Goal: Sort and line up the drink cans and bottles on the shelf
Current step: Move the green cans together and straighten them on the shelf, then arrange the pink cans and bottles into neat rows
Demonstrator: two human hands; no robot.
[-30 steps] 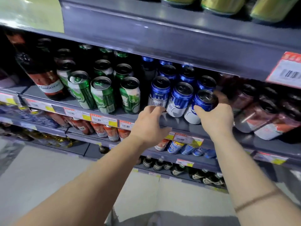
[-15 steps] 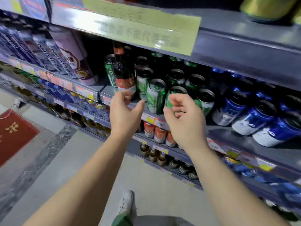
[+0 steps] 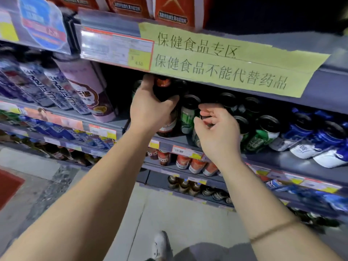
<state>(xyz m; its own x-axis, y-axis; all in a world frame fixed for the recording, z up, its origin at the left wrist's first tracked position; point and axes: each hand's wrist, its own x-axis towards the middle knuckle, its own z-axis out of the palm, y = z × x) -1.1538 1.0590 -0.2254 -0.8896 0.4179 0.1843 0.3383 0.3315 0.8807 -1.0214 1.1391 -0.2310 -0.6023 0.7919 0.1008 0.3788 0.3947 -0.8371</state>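
Dark glass bottle (image 3: pixel 165 91), upright near the shelf (image 3: pixel 282 161) front edge, is being gripped by the left hand (image 3: pixel 150 112); the right hand (image 3: pixel 216 129), curled, is reaching toward the adjacent green can (image 3: pixel 187 117), contact unclear.

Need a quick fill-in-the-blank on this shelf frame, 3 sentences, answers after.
1. The left hand grips a dark ____ by its shoulder.
2. The right hand reaches toward the ____-labelled cans.
3. To the right of those cans lie cans coloured white and ____.

Missing words: bottle; green; blue
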